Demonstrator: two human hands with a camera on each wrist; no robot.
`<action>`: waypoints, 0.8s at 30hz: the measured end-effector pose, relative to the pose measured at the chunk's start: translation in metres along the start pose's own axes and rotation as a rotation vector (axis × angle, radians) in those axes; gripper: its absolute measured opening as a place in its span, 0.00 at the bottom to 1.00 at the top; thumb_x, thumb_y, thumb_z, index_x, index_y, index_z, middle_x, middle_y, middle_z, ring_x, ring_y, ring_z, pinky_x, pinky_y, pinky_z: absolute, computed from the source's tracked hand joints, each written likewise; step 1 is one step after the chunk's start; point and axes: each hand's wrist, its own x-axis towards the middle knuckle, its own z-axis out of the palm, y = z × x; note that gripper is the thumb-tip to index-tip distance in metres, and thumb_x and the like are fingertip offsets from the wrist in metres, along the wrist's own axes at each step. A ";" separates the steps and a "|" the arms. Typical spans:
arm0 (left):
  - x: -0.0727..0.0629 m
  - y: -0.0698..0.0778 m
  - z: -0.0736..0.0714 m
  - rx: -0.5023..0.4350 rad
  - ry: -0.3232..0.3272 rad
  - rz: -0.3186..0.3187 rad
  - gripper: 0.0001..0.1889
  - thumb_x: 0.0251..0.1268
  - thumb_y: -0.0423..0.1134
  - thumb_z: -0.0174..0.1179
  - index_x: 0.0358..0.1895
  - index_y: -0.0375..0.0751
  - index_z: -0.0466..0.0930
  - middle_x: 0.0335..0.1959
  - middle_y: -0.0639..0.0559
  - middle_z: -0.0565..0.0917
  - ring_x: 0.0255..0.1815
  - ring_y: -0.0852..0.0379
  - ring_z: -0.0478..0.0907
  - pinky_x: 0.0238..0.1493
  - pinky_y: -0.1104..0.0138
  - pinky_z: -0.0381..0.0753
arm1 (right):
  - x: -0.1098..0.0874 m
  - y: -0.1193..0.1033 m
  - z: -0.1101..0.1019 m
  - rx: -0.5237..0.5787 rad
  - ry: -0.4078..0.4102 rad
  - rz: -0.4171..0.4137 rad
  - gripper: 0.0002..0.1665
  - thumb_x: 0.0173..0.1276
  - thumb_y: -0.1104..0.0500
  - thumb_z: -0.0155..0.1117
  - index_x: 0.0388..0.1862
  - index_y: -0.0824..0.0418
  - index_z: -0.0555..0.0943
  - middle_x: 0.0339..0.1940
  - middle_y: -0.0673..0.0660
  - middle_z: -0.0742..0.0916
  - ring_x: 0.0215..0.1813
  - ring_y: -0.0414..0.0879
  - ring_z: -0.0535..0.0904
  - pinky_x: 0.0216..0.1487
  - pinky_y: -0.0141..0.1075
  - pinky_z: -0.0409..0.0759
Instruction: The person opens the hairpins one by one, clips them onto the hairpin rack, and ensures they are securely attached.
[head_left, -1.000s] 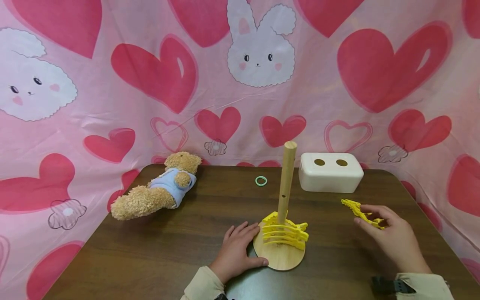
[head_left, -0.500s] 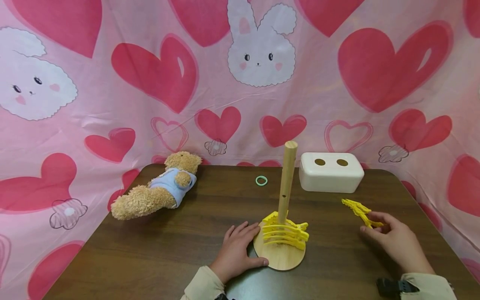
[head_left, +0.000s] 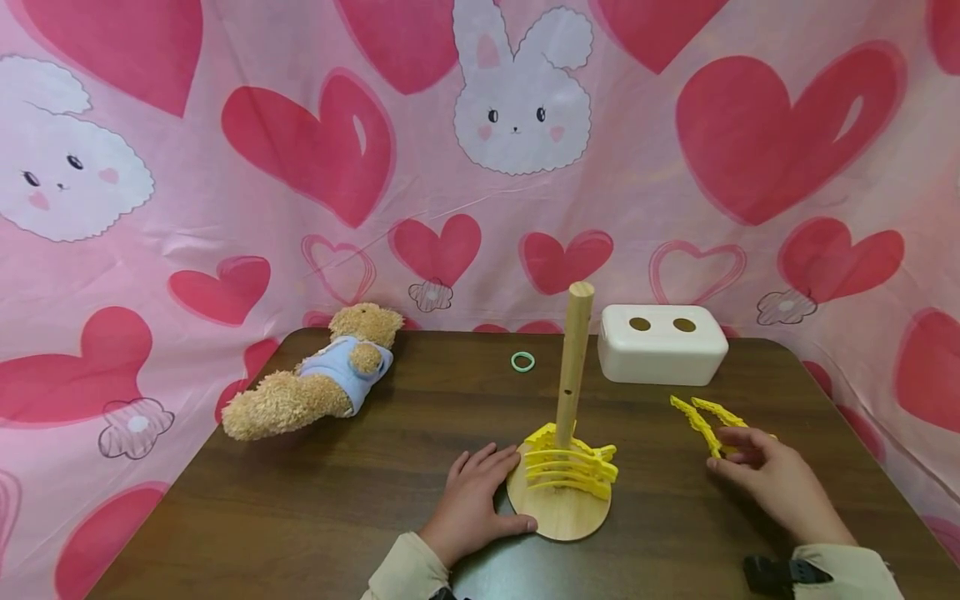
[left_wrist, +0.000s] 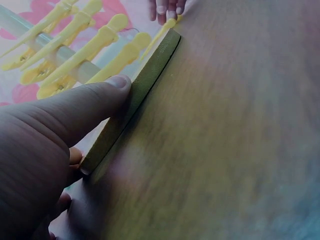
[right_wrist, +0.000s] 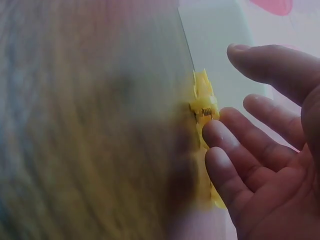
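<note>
In the head view my left hand [head_left: 474, 508] rests against the left side of the round wooden base [head_left: 562, 521], thumb along its near edge and fingers extended. An upright wooden post [head_left: 574, 358] rises from the base, and several yellow hair clips [left_wrist: 82, 55] are stacked around its foot. On the right, my right hand [head_left: 780, 479] is over a yellow hair clip [head_left: 699, 427], beside another yellow clip [head_left: 718, 412]. In the right wrist view the fingertips touch a yellow clip with a small metal spring [right_wrist: 206, 111], while the thumb stands apart.
A white box [head_left: 663, 354] with two round holes stands at the back right. A small mint-green ring [head_left: 522, 362] lies behind the post. A teddy bear [head_left: 337, 371] in a blue top lies at the back left of the dark table [head_left: 300, 508]. A pink heart-patterned cloth hangs behind.
Near my right hand the yellow clips, earlier bunched together, now lie apart as two separate strips. My right hand shifted slightly right, then back left. The left hand and stand have not moved.
</note>
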 end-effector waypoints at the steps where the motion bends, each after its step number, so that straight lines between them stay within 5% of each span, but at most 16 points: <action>1: 0.000 0.000 0.000 -0.004 0.001 0.001 0.49 0.51 0.69 0.70 0.74 0.47 0.70 0.73 0.55 0.70 0.76 0.46 0.61 0.73 0.39 0.52 | 0.000 0.000 0.001 -0.004 0.002 -0.008 0.45 0.63 0.38 0.72 0.64 0.71 0.74 0.46 0.64 0.86 0.47 0.57 0.81 0.47 0.57 0.78; 11: 0.001 -0.001 0.002 0.001 -0.012 -0.011 0.48 0.51 0.69 0.68 0.74 0.48 0.69 0.74 0.57 0.70 0.77 0.47 0.60 0.73 0.39 0.50 | 0.004 0.004 0.001 -0.033 -0.007 0.013 0.44 0.62 0.43 0.75 0.65 0.72 0.73 0.46 0.65 0.82 0.39 0.50 0.78 0.36 0.37 0.74; 14: 0.001 -0.001 0.002 0.002 -0.017 -0.016 0.48 0.51 0.70 0.69 0.74 0.48 0.69 0.74 0.57 0.69 0.77 0.48 0.59 0.74 0.40 0.50 | 0.006 0.007 0.001 -0.036 0.010 0.027 0.43 0.62 0.43 0.75 0.63 0.73 0.74 0.48 0.69 0.82 0.39 0.52 0.77 0.35 0.38 0.74; 20: 0.002 -0.002 0.002 0.002 -0.018 -0.019 0.49 0.51 0.69 0.69 0.75 0.49 0.68 0.74 0.58 0.69 0.77 0.48 0.59 0.74 0.40 0.49 | 0.009 0.009 0.000 -0.087 0.006 0.025 0.42 0.62 0.43 0.74 0.60 0.77 0.76 0.57 0.80 0.77 0.53 0.71 0.74 0.50 0.63 0.73; 24: 0.002 -0.003 0.002 0.002 -0.018 -0.020 0.49 0.51 0.69 0.69 0.75 0.49 0.68 0.74 0.58 0.68 0.78 0.48 0.58 0.74 0.40 0.49 | 0.009 0.006 0.000 -0.080 0.005 0.072 0.41 0.65 0.43 0.71 0.62 0.75 0.75 0.53 0.76 0.80 0.46 0.64 0.77 0.42 0.53 0.77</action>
